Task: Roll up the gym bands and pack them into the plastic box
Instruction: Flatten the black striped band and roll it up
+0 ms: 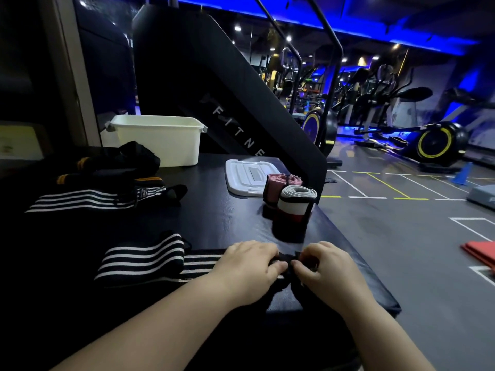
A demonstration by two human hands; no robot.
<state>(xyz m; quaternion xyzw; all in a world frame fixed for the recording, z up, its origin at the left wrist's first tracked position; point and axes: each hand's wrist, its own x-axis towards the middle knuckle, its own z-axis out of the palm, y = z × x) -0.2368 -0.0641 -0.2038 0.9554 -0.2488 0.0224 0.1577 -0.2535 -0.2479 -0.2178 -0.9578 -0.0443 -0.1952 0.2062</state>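
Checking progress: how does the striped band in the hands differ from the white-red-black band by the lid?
The black white-striped band lies mostly flat, pinched by the left hand and right hand; the white, red and black band stands rolled, untouched. The striped band lies nearer than the rolled one. Both are outside the white plastic box.

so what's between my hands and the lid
Two rolled bands standing on end: a pink roll by the lid and a white-and-red roll nearer you. Seen in the head view.
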